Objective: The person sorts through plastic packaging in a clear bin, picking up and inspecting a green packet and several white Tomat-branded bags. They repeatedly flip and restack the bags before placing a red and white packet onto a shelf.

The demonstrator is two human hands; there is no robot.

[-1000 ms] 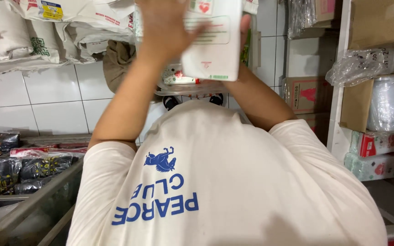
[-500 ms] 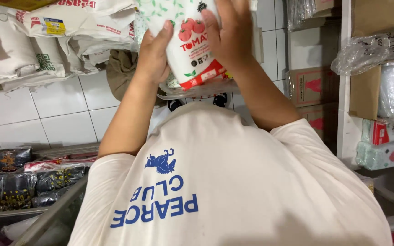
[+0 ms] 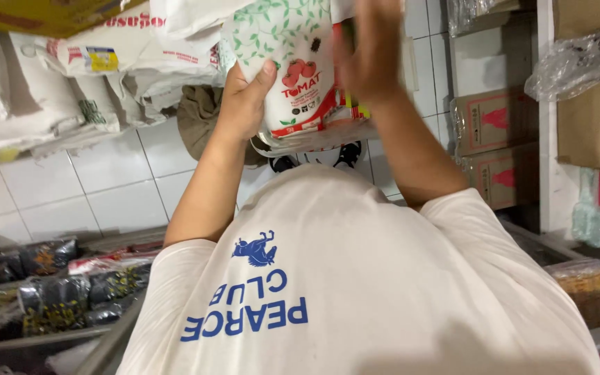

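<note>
Hands raised overhead fill the head view, which looks down past a white printed shirt toward a tiled wall. The left hand is clamped around the left edge of a white pouch printed with green leaves and red tomatoes, thumb pressed across its front face and fingers wrapped behind. The right hand is blurred with motion; it lies over the pouch's right side and appears to be gripping it, though the smear makes the finger positions hard to read. The pouch stands roughly upright, its long axis running up and down, held directly between the two hands and above the head, so it lies to the right of the left hand and to the left of the right one, about equally near to each. Just below it hangs a clear plastic wrapper. White sacks are stacked at upper left, dark packets sit in a bin at lower left, and brown cartons stand on a shelf at right.
</note>
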